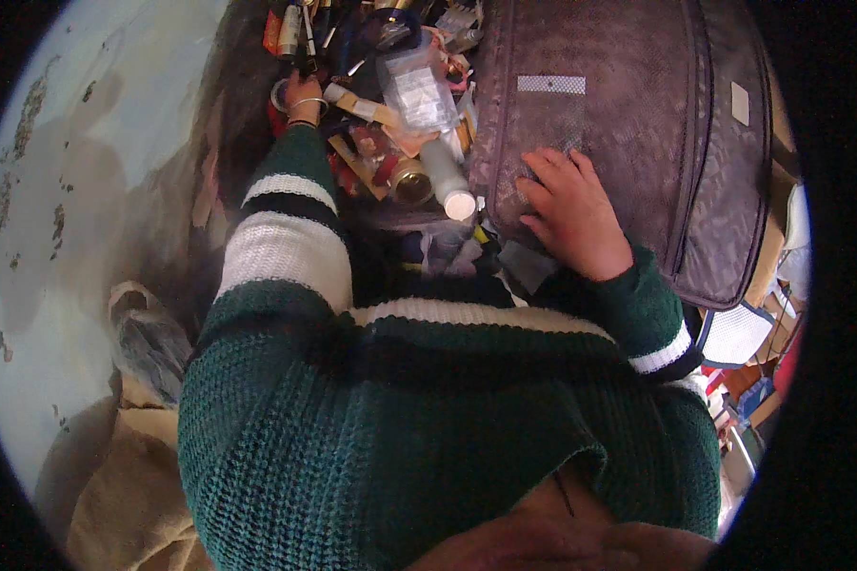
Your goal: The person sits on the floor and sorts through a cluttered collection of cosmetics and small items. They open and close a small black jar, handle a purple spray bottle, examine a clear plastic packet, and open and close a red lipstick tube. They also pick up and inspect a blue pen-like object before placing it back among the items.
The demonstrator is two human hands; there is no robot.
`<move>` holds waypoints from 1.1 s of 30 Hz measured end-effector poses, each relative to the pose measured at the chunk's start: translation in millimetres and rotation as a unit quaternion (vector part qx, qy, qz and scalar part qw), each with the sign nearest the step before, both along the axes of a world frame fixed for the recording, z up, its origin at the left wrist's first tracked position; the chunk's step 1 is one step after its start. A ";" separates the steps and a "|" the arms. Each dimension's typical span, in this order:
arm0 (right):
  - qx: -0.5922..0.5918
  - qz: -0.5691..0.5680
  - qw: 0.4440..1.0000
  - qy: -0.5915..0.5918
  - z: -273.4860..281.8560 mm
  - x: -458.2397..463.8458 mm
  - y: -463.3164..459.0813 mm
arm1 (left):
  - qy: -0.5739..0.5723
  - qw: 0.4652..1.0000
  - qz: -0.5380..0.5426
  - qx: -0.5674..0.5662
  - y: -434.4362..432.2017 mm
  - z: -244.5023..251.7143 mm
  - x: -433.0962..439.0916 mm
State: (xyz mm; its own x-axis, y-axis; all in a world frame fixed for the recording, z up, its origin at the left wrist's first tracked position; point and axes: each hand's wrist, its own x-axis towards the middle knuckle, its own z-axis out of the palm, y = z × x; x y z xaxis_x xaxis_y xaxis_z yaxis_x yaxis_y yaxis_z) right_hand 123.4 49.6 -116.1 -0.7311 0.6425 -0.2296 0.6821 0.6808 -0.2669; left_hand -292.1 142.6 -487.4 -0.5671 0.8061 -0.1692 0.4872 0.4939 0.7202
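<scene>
My left hand point(303, 96) reaches into a heap of small cosmetics and containers at the upper left; its fingertips are hard to make out against the dark items. Beside it lies a tan tube point(361, 105) with a pale end. Right of that are a clear plastic package point(420, 89), a round gold-rimmed container point(410, 181) and a frosted bottle with a pale round end point(444, 175). My right hand point(575, 214) rests spread, palm down, on a dark patterned fabric suitcase point(628, 143), holding nothing.
A stained pale wall point(78, 178) runs along the left. Below it are a grey plastic bag point(150, 350) and brown cloth point(136, 485). Cardboard point(768, 264), a white mesh piece point(735, 335) and assorted items lie beyond the suitcase at the right.
</scene>
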 end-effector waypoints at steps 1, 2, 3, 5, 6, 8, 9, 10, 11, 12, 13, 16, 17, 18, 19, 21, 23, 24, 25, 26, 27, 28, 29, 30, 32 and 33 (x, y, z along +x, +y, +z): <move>-0.003 0.000 1.000 -0.008 -0.1 -0.1 0.7 | 0.026 0.999 -0.035 -0.014 10.8 -9.4 -5.8; -0.004 0.001 1.000 -0.009 -0.1 0.2 1.1 | 0.060 0.990 -0.114 -0.060 21.0 -16.6 -13.3; -0.004 0.001 1.000 -0.009 0.3 0.6 1.2 | 0.096 0.988 -0.104 -0.064 29.5 -23.1 -15.0; -0.008 -0.001 1.000 -0.006 0.0 1.2 2.4 | 0.105 0.979 -0.081 -0.156 37.6 -29.4 -14.6; -0.013 -0.005 1.000 -0.003 -0.2 1.1 2.5 | 0.073 0.983 0.003 -0.169 41.3 -28.8 -11.9; -0.022 -0.012 1.000 -0.003 -0.6 0.8 2.2 | 0.095 0.971 0.026 -0.219 47.1 -21.0 -3.3; -0.026 -0.015 1.000 -0.006 -0.9 0.8 2.3 | 0.113 0.960 0.011 -0.257 48.8 -13.8 -0.9; -0.031 -0.018 0.999 -0.009 -1.1 0.8 2.4 | 0.131 0.947 -0.005 -0.294 50.8 -6.1 2.1; -0.037 -0.022 0.999 -0.007 -1.3 1.0 2.8 | 0.159 0.931 -0.041 -0.327 51.1 3.4 0.0; -0.043 -0.026 0.999 -0.006 -1.2 1.1 2.6 | 0.177 0.915 -0.071 -0.357 51.1 10.5 2.6; -0.044 -0.026 0.999 -0.001 -1.1 1.4 2.7 | 0.167 0.915 -0.064 -0.361 51.5 16.8 4.1; -0.046 -0.025 0.999 -0.003 -1.3 1.5 3.0 | 0.129 0.928 -0.020 -0.349 48.6 24.1 9.6; -0.047 -0.026 0.999 -0.003 -1.5 1.3 2.7 | 0.133 0.934 -0.009 -0.332 47.8 21.7 11.7; -0.046 -0.023 0.999 -0.004 -1.5 1.6 3.2 | 0.137 0.939 0.004 -0.315 47.2 17.7 12.7; -0.044 -0.020 0.999 -0.004 -1.5 1.6 3.1 | 0.141 0.945 0.017 -0.296 46.5 12.2 12.7; -0.038 -0.020 0.999 -0.005 -1.0 1.4 1.6 | 0.149 0.954 0.042 -0.258 42.6 -1.2 9.8; -0.033 -0.019 0.999 -0.001 -0.4 0.9 -0.1 | 0.061 0.972 -0.002 -0.228 40.5 -10.2 0.8; -0.030 -0.020 0.999 0.003 -0.1 0.8 -0.5 | 0.007 0.977 -0.010 -0.212 38.9 -12.6 -0.7; -0.028 -0.020 0.999 0.000 0.5 0.8 -0.7 | -0.115 0.978 0.012 -0.175 40.6 -11.0 -2.3; -0.026 -0.022 0.999 0.007 0.6 0.2 -1.1 | -0.245 0.959 0.047 -0.133 38.1 -8.0 0.7; -0.024 -0.024 0.999 0.008 1.0 -0.2 -1.2 | -0.282 0.947 0.059 -0.141 43.8 -0.9 4.5; -0.014 -0.023 0.999 0.017 0.6 -1.4 -0.8 | -0.242 0.956 0.039 -0.160 50.0 9.2 10.1; -0.016 -0.027 0.999 0.014 0.0 -2.8 -0.4 | -0.109 0.967 -0.001 -0.232 61.4 21.6 17.0; -0.011 -0.029 0.999 0.016 0.2 -3.2 -0.7 | -0.090 0.976 0.032 -0.198 58.6 32.0 29.5; -0.007 -0.025 1.000 0.010 -0.6 -3.7 -0.4 | -0.158 0.974 0.067 -0.150 51.0 53.7 44.3; -0.008 -0.020 1.000 0.004 -1.2 -3.8 -0.1 | -0.197 0.967 0.086 -0.136 47.5 61.3 50.4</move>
State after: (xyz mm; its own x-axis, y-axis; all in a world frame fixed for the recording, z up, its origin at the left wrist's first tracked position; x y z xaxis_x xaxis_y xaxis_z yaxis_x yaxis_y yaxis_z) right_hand 119.6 49.5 -117.3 -0.7066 0.6679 -0.2340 0.7066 0.6481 -0.2840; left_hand -241.7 190.1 -426.1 -0.5371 0.6005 -0.5923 0.0950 0.7408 0.6649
